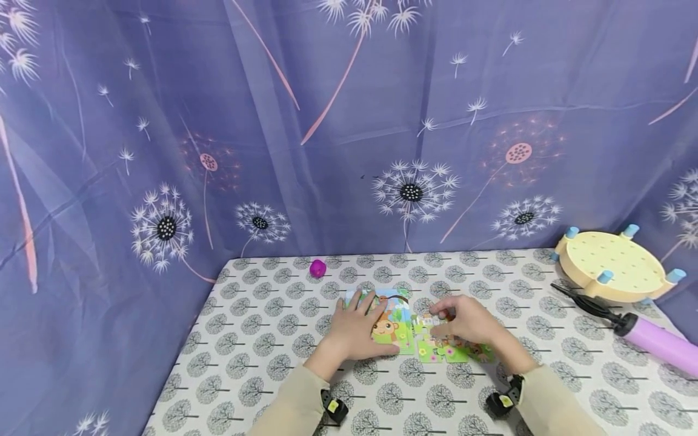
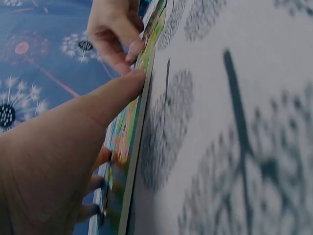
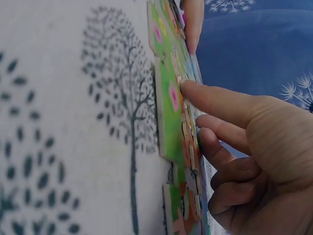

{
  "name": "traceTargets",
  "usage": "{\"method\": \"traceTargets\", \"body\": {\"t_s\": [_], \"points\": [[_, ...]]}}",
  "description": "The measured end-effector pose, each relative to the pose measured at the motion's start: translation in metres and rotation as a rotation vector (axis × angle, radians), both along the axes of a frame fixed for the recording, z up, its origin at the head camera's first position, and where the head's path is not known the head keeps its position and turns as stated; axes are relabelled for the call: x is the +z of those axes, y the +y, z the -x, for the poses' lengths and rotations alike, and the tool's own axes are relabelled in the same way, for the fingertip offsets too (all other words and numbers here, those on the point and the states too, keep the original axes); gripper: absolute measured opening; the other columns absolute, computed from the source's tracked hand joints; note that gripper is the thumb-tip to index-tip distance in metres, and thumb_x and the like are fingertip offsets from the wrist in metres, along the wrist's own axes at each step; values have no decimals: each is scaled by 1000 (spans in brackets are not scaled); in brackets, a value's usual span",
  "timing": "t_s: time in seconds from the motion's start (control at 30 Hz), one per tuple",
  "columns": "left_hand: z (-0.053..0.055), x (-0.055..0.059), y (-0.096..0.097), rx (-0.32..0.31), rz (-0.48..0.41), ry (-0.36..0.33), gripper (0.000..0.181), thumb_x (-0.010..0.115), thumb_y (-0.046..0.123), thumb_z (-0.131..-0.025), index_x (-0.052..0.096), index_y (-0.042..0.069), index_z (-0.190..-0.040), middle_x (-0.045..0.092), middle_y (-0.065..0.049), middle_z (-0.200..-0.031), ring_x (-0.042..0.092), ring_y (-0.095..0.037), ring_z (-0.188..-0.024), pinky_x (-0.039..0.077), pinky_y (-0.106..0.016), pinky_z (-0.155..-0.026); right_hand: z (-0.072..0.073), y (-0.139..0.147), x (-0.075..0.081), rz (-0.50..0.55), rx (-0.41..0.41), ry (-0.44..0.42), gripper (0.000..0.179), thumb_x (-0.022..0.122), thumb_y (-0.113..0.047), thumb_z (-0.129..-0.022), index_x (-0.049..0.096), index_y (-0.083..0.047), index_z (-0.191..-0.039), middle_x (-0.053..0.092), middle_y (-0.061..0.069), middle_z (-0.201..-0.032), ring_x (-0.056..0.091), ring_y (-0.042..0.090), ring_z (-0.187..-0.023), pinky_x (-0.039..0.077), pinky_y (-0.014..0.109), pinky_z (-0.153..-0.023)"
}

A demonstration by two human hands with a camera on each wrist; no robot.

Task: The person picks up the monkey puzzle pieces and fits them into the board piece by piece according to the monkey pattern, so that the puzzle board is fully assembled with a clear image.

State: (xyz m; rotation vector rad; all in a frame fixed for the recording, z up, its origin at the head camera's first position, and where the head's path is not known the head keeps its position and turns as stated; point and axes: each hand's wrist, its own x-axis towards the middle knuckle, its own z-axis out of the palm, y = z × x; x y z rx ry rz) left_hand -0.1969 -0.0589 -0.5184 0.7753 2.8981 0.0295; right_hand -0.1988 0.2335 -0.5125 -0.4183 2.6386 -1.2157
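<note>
My left hand lies with fingers spread over a puzzle board that carries a cartoon monkey picture. In the left wrist view the thumb rests along the board's near edge. Right of the board lie joined and loose jigsaw pieces in green, pink and brown. My right hand is over them, its thumb and index finger curled about a small pale jigsaw piece beside the board. In the right wrist view the thumb tip touches the pieces, and the other fingers are bent; the piece's far side is hidden.
A purple round object sits near the table's back edge. At the right stand a yellow perforated tray with blue-tipped legs and a lilac hand pump with a black hose. A tree-print cloth covers the table.
</note>
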Motion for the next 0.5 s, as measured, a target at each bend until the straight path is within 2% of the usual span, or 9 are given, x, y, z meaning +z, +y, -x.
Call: {"method": "traceTargets", "body": {"t_s": [0.13, 0.23, 0.37, 0.5], "points": [[2, -3, -16, -28, -38, -5, 112, 45, 95, -79, 18, 33, -168, 14, -4, -174, 12, -35, -158, 14, -65, -124, 1, 2, -2, -18, 33, -3, 43, 92, -20, -77, 76, -6, -114, 62, 2, -88, 52, 16, -70, 48, 27, -60], [2, -4, -27, -21, -39, 1, 112, 44, 97, -78, 20, 33, -167, 14, -3, -174, 13, -36, -158, 14, -65, -123, 2, 2, -1, -34, 59, 8, 44, 91, -19, -77, 75, -7, -116, 60, 2, -86, 51, 14, -68, 49, 27, -59], [1, -6, -41, 2, -40, 5, 112, 42, 98, -77, 23, 33, -167, 13, 0, -174, 13, -39, -157, 15, -70, -120, 3, 0, 3, -56, 110, 31, 43, 90, -17, -79, 75, -9, -119, 58, 2, -84, 47, 10, -61, 47, 27, -56], [0, -4, -49, 16, -70, -14, 112, 46, 97, -76, 24, 35, -166, 13, 1, -174, 13, -41, -157, 14, -77, -116, 3, -2, 5, -72, 117, 35, 41, 90, -17, -78, 76, -11, -117, 57, 2, -83, 45, 10, -62, 45, 27, -55]]}}
